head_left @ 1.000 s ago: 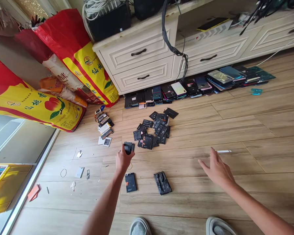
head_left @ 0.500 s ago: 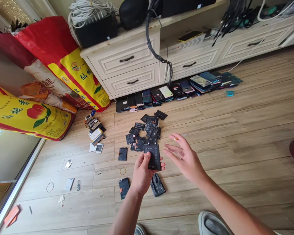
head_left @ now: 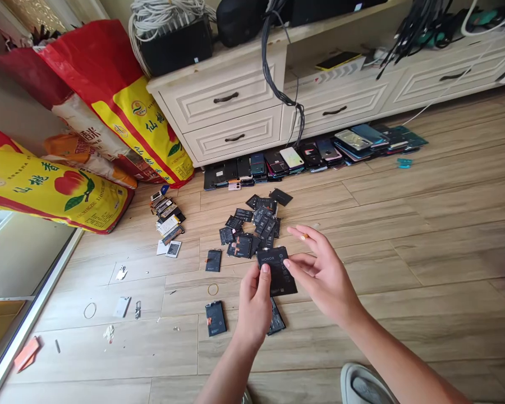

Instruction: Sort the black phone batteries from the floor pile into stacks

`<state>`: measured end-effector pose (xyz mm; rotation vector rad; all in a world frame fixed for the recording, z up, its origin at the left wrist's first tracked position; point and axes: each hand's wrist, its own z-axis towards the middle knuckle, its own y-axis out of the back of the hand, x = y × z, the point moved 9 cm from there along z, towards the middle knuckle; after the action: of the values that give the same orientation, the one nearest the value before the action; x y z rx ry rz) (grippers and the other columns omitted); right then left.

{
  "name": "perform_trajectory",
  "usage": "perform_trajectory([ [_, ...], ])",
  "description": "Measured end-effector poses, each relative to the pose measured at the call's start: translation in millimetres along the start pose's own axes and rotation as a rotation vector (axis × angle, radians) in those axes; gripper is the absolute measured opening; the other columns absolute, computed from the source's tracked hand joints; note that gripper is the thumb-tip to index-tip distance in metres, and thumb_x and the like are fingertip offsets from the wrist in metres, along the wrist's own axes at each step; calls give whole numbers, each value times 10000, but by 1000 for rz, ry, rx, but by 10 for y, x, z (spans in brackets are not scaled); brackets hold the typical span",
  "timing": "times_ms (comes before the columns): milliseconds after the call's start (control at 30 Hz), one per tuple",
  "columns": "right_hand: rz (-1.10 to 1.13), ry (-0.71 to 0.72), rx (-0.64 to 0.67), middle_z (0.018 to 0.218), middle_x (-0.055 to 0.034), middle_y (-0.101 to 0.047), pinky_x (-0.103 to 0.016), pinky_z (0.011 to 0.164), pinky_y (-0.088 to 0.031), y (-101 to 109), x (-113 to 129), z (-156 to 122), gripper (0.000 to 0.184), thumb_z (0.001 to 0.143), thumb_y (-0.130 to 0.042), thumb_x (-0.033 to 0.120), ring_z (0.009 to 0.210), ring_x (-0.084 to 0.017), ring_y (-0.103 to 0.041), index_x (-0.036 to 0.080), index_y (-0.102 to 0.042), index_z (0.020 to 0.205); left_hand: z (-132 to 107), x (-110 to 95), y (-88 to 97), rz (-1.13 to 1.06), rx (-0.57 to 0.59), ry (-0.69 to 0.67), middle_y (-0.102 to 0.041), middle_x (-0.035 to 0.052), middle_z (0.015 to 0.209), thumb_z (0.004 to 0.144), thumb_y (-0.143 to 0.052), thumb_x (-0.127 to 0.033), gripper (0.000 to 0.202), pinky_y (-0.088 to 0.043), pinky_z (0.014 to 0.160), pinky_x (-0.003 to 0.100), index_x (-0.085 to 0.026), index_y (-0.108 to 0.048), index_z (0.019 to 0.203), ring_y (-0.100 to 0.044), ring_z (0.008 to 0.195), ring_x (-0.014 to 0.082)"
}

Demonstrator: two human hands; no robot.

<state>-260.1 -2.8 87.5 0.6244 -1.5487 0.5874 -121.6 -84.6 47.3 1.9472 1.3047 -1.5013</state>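
Dozens of flat black rectangular phone batteries [head_left: 248,227] lying in loose heap beyond hands; two single black batteries [head_left: 213,260] set apart left of hands, one more half-hidden below. Flat black rectangular HONOR-printed battery [head_left: 276,272] held between hands: pinched at lower edge by left hand [head_left: 255,306], touched by thumb of part-spread right hand [head_left: 326,278].

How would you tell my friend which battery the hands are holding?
From the white drawer cabinet, look down the wooden floor past the heap of black batteries. The one you want is the black HONOR battery, the only one lifted off the floor, between the left hand and right hand.
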Motion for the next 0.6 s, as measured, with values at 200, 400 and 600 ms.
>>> perform_trajectory([
  [200,-71,52,-10,1611,-161,-482,-373,808,-668,81,90,-8,671,913,-722,474,819,-170,-718,319,-436,1499,-26,41,-239,-25,150,12,-766,99,1115,868,-750,-590,474,-501,1047,395,-187,-782,1116,-654,1124,297],
  [400,-139,5,-45,1606,-131,-505,-367,672,-649,362,0,-36,712,859,-741,485,717,-171,-673,366,-468,1506,-132,263,-563,-297,280,146,-720,67,917,821,-804,-595,486,-507,866,321,-156,-791,1029,-625,857,192],
  [600,-247,48,-36,1640,-137,-456,-434,720,-658,365,-48,-83,725,910,-661,594,760,-212,-703,409,-383,1553,-96,241,-505,-227,242,113,-622,32,797,758,-826,-664,543,-421,745,284,-138,-766,878,-490,746,143],
])
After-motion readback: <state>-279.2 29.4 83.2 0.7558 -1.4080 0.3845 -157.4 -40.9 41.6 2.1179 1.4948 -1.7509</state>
